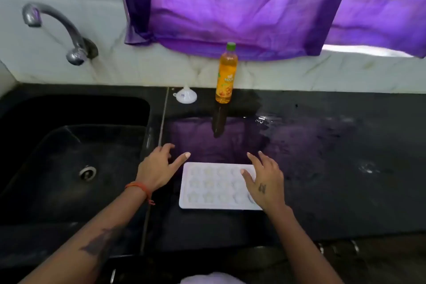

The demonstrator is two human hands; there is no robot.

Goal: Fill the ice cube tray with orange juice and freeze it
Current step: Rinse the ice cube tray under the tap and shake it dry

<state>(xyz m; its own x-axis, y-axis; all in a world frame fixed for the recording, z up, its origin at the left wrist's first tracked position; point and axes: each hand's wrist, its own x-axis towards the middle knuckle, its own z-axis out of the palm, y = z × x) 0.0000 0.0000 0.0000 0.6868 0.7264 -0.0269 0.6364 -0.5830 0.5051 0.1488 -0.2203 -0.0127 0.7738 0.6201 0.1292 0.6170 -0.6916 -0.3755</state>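
A white ice cube tray (208, 188) with flower-shaped cells lies flat on the black counter near the front. My right hand (265, 180) hovers over the tray's right end with its fingers spread, and I cannot tell if it touches. My left hand (159, 168) is just left of the tray with relaxed fingers, holding nothing. An orange juice bottle (226, 76) with a green cap stands upright at the back of the counter, closed. A small white funnel (185, 95) sits upside down to its left.
A black sink (69, 159) with a drain fills the left side, and a metal tap (60, 30) juts from the wall above it. A purple curtain (253, 7) hangs behind the bottle. The counter (334, 157) to the right is wet and glossy.
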